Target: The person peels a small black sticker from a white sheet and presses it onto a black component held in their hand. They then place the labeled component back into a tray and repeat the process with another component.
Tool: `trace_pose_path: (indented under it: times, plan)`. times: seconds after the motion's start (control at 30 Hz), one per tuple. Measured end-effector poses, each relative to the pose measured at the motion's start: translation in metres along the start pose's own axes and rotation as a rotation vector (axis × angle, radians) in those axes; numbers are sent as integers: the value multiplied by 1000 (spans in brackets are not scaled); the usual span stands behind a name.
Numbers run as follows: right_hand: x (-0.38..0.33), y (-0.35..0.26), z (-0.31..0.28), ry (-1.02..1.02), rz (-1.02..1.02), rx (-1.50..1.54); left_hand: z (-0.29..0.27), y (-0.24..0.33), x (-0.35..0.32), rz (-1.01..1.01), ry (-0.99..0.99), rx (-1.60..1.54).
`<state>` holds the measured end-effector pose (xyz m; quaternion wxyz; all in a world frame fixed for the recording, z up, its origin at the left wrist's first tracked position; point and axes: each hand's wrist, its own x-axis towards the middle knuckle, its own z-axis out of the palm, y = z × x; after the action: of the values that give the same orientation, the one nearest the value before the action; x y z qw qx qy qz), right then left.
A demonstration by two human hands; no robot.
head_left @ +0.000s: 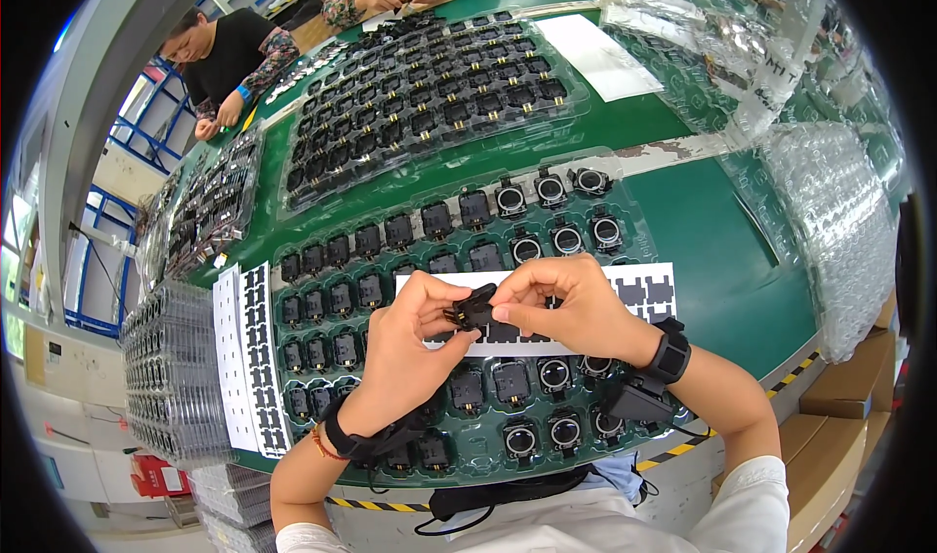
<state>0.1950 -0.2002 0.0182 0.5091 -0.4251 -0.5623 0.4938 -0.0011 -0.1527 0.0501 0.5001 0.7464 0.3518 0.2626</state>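
My left hand and my right hand meet above the middle of a clear plastic tray and pinch one small black square part between their fingertips. The part has brass pins on its left side. Both wrists wear black bands. Under my hands lies a white sticker sheet with black die-cut pieces. The tray's pockets hold several black parts; those on the right and at the front have round lenses.
A second tray of black parts lies farther back on the green table. Another sticker sheet lies left, beside stacked empty trays. Clear trays pile at right. Two other people work at the far left and back.
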Motion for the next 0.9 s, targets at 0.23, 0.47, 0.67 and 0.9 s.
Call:
trace_pose_path:
  times: [0.23, 0.47, 0.67, 0.9]
  plan:
    - [1, 1, 1, 42, -111, -181, 3, 1, -1, 23, 4, 53]
    - [-1, 7, 4, 95, -316, -390, 11, 4, -6, -18, 7, 52]
    - [-3, 11, 1, 79, -429, -545, 14, 10, -12, 40, -14, 199]
    - [-6, 5, 2, 159, -329, -594, 5, 4, -14, -89, 55, -179]
